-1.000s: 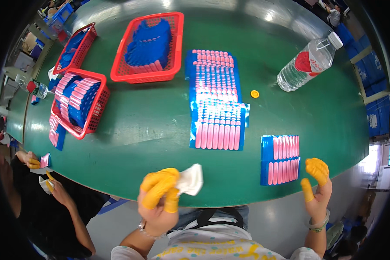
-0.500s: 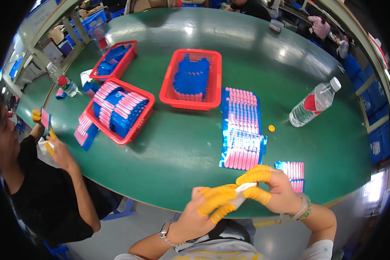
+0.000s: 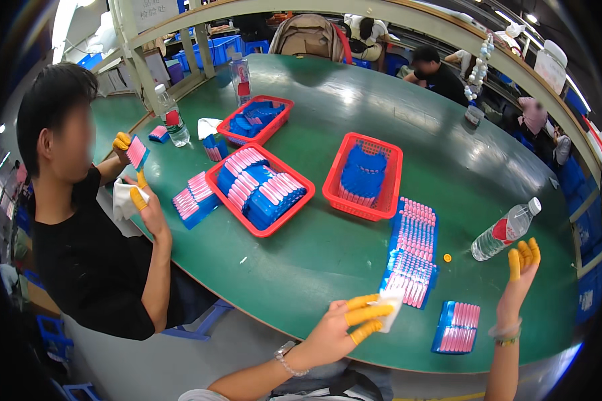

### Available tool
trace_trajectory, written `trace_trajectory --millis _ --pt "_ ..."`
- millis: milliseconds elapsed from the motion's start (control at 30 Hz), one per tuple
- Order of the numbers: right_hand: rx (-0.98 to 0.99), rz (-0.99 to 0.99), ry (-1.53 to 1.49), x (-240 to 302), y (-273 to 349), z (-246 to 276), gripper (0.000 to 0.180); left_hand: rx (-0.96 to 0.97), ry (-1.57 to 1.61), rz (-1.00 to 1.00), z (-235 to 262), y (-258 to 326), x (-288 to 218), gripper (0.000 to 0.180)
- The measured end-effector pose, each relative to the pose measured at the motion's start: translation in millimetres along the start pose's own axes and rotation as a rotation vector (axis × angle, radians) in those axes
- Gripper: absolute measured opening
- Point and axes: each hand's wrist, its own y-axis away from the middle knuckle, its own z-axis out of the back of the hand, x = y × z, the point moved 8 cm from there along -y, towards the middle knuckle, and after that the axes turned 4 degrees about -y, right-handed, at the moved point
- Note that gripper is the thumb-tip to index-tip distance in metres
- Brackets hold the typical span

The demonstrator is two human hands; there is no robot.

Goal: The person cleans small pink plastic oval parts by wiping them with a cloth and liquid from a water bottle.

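Note:
My left hand [image 3: 341,329], yellow finger cots on its fingers, pinches a white cloth [image 3: 392,311] above the table's near edge. Beside the cloth lies a long overlapping row of blue sheets with pink strips [image 3: 415,244]. My right hand [image 3: 520,275] is raised at the right, also in yellow cots, its fingers curved, apart from the thumb and holding nothing. Just beyond it is a clear water bottle [image 3: 505,232] with a red label. A smaller blue-and-pink stack [image 3: 457,327] lies between my hands, close to the edge.
Red baskets of blue-and-pink pieces stand at the middle [image 3: 396,177], left [image 3: 261,230] and far left [image 3: 285,117] of the green table [image 3: 301,294]. A co-worker [image 3: 87,247] at the left holds a pink-striped piece and white cloth. A small yellow round thing [image 3: 447,258] lies near the bottle.
My right hand has let go of the white cloth and moved right, up beside the bottle. The cloth stays in my left hand. The view has turned left.

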Motion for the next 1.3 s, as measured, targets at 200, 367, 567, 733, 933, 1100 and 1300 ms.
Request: trace_trajectory --millis 200,367,567,733,933,1100,1300 --pt "0.056 -0.073 0.082 -63.8 -53.4 -22.3 0.082 -0.157 0.138 0.116 15.7 -4.4 10.8 0.042" --pt "0.125 -0.106 -0.071 -93.6 -84.8 -40.3 0.069 -0.171 0.338 0.246 6.5 -2.4 19.0 0.047" --pt "0.213 -0.07 -0.006 -52.9 -54.5 -64.2 0.051 -0.242 0.426 0.219 8.2 -9.5 26.0 0.051" --pt "0.535 0.057 -0.041 3.2 -7.4 -108.9 0.066 -0.234 0.462 0.133 -0.9 -42.8 19.9 0.056" --pt "0.64 0.171 0.201 42.0 28.3 -138.5 0.077 -0.194 0.5 0.113 -3.2 -51.2 4.3 0.061" --pt "0.627 0.71 0.576 81.4 50.1 -145.5 0.075 -0.18 0.402 0.09 -2.8 -38.3 7.6 0.066" --pt "0.544 0.865 0.689 96.3 50.4 -147.3 0.064 -0.208 0.252 0.036 0.2 -30.7 -0.3 0.064"
